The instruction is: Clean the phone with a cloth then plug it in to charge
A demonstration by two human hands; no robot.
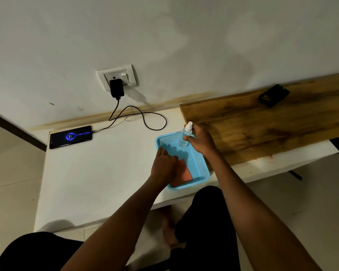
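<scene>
On the white table [106, 173], which stands against a pale wall, we see the phone [70, 137] lying flat near the far left corner. Its long axis runs along the wall, and its cable [143, 116] end points right, toward the charger [116, 88]. In the blue basket [201, 165], our left hand [163, 165] presses flat on the orange cloth [182, 174]; our right hand [201, 140] grips the spray bottle [186, 133] upright.

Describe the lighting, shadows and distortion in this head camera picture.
Head view: dim, warm light; wide-angle bending tilts the wall and the white table; the phone screen glows blue; the charger casts a soft shadow rightward; the dark object on the wooden board is too murky to identify.
</scene>
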